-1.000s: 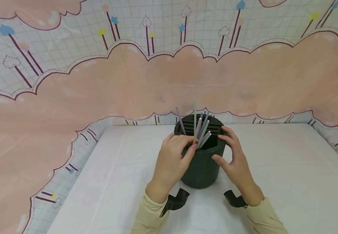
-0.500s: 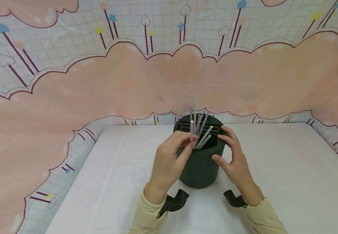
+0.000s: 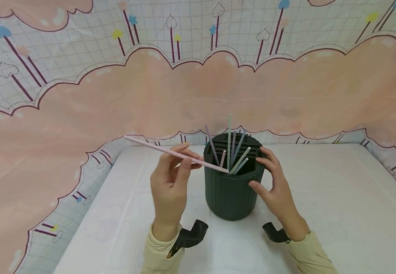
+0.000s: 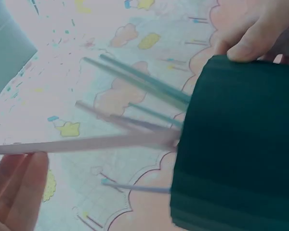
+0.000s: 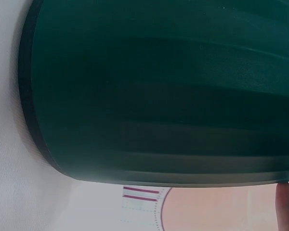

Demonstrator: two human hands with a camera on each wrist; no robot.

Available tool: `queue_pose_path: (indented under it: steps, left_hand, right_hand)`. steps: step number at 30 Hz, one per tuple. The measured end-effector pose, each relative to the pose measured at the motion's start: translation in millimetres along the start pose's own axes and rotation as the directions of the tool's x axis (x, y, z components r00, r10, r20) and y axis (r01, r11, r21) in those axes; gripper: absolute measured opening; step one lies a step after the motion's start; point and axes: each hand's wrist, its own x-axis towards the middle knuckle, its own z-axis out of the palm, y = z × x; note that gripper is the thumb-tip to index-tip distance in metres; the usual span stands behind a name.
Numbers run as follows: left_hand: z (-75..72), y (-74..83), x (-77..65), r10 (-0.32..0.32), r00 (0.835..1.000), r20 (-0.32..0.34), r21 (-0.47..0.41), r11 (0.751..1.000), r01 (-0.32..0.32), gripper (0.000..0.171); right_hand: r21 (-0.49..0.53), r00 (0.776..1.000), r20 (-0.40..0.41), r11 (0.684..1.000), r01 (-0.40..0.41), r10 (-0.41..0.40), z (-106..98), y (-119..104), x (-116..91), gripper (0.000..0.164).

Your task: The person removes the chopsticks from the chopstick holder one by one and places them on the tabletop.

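Pink straw (image 3: 163,150): pinched, left hand (image 3: 168,186).
Green bin (image 3: 230,198): gripped, right hand (image 3: 276,186).
Rim (image 3: 235,177)–left hand gap: shown by left-wrist view alone.

Place: a small staged recording set, by appearance; whether home, lab or office around it cannot be told.
Backdrop: printed sheet (image 3: 95,51) across the top and both sides of the head view; peach clouds (image 3: 191,95), pale grid, maroon strokes tipped with blue and yellow shapes.
Counter (image 3: 328,209): white, faintly creased, centre to bottom, bordered by the backdrop at rear and sides.
Recording gear: black wrist mounts (image 3: 188,238), lower middle, at two beige sleeves (image 3: 161,253).
Left-wrist view, upper left: grey-green surface (image 4: 7,41), faint lines, too washed out to identify.
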Motion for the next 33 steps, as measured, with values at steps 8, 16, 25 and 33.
queue_pose_path:
  steps: [8, 16, 25, 33]
  left_hand:
    - [-16.2, 10.7, 5.0, -0.071, 0.991, -0.114, -0.054, 0.996, 0.065, 0.024]
    - [-29.0, -20.0, -2.0, -0.355, 0.914, 0.195, 0.310, 0.907, 0.286, 0.023]
    - [-23.6, -48.4, -11.5, -0.635, 0.719, 0.282, 0.672, 0.666, 0.325, 0.024]
    - [-29.1, -87.4, -27.1, -0.784, 0.558, 0.274, 0.821, 0.492, 0.289, 0.024]
  right_hand:
    - [0.009, 1.000, -0.006, 1.000, 0.004, -0.004, 0.2, -3.0, -1.2, 0.059]
    - [0.010, 1.000, -0.007, 1.000, -0.003, 0.003, 0.5, -10.4, -1.8, 0.058]
    - [0.034, 0.999, -0.030, 0.999, 0.040, -0.039, -0.6, -39.1, 5.3, 0.053]
    - [0.028, 0.999, -0.028, 0.999, 0.040, -0.040, -0.6, -39.4, 6.3, 0.053]
